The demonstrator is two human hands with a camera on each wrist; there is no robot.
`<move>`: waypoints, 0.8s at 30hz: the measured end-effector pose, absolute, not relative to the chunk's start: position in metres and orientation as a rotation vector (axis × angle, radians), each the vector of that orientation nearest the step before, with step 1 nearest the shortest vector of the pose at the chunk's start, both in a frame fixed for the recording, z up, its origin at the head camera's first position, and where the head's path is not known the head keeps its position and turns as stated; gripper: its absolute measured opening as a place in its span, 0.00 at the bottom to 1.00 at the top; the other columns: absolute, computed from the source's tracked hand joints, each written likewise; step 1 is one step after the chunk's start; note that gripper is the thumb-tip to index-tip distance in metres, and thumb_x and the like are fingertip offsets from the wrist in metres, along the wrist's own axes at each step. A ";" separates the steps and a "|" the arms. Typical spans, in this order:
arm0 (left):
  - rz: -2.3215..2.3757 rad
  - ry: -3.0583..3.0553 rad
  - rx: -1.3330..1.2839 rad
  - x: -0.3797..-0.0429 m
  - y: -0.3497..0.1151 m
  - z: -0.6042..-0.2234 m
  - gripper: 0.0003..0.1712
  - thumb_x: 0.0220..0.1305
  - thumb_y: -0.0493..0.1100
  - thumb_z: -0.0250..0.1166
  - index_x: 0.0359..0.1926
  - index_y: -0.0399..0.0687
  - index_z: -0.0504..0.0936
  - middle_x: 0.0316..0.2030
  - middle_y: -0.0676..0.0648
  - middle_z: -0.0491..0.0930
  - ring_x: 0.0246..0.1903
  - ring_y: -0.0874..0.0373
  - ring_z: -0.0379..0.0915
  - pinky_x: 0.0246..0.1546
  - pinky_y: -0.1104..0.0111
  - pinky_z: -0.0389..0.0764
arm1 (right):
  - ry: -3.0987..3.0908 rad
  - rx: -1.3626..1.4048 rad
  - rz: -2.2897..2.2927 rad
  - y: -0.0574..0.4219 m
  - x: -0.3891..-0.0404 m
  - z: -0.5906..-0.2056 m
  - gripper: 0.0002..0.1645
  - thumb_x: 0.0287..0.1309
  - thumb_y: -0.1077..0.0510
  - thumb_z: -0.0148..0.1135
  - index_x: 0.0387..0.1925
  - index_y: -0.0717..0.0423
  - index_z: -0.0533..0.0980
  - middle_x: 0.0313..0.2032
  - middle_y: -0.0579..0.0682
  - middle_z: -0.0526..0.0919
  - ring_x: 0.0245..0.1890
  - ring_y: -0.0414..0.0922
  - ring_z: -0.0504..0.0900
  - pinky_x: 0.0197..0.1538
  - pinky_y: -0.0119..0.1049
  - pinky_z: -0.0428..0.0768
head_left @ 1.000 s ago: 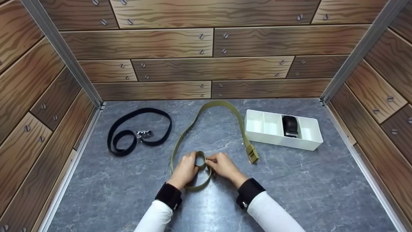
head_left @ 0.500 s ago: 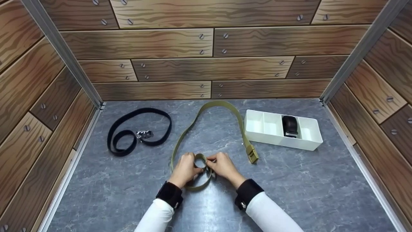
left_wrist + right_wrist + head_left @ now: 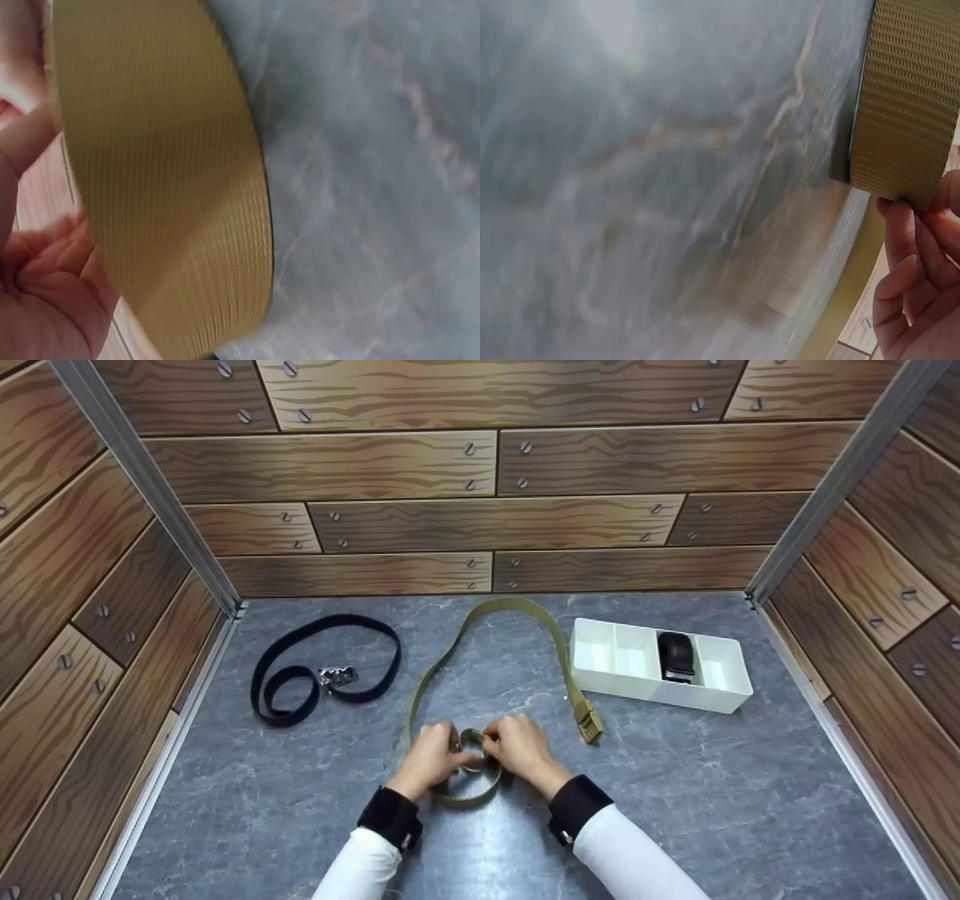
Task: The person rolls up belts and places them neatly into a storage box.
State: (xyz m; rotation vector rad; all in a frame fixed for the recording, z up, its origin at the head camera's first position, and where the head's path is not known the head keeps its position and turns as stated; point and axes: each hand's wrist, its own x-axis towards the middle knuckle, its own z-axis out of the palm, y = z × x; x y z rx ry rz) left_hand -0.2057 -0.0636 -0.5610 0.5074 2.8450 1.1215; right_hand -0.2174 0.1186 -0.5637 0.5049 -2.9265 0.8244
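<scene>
An olive webbing belt (image 3: 512, 604) lies on its edge in a wide arc, its buckle (image 3: 589, 721) at the right end. Its other end is rolled into a small coil (image 3: 471, 735) between the hands. My left hand (image 3: 430, 756) grips the coil's left side, thumb stretched across the near side. My right hand (image 3: 521, 746) pinches the coil's right side with thumb and fingers. In the left wrist view the webbing (image 3: 165, 172) hides part of the left fingers. Fingertips meet the lower edge of the webbing (image 3: 907, 97) in the right wrist view.
A black belt (image 3: 289, 631) with a silver buckle (image 3: 339, 675) lies partly coiled at the left. On the right, a white divided tray (image 3: 660, 687) holds a rolled black belt (image 3: 677, 655). Wood-patterned walls (image 3: 405, 525) enclose the grey marbled surface (image 3: 285, 787).
Both hands and the small coil have moved slightly toward the person. The left thumb now reaches further across the coil, and the looser loop has shifted a little right.
</scene>
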 end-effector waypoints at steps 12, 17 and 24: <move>0.785 3.034 0.718 -0.205 -0.065 -0.560 0.07 0.56 0.41 0.72 0.23 0.50 0.87 0.23 0.53 0.83 0.26 0.55 0.81 0.25 0.63 0.77 | -2.926 0.830 0.980 0.119 -0.216 -0.564 0.07 0.56 0.56 0.69 0.36 0.51 0.87 0.33 0.47 0.88 0.29 0.39 0.82 0.32 0.32 0.78; 0.708 3.109 0.730 -0.204 -0.063 -0.562 0.11 0.53 0.38 0.70 0.16 0.48 0.82 0.20 0.49 0.81 0.22 0.50 0.80 0.23 0.61 0.76 | -2.922 0.826 1.046 0.120 -0.215 -0.566 0.07 0.57 0.59 0.67 0.37 0.54 0.87 0.33 0.48 0.87 0.30 0.40 0.82 0.35 0.34 0.79; 0.679 3.161 0.670 -0.201 -0.060 -0.563 0.12 0.50 0.35 0.68 0.14 0.46 0.77 0.18 0.45 0.79 0.20 0.47 0.79 0.20 0.59 0.76 | -2.963 0.682 1.058 0.120 -0.213 -0.564 0.07 0.58 0.57 0.67 0.35 0.55 0.88 0.32 0.49 0.88 0.28 0.39 0.83 0.35 0.35 0.80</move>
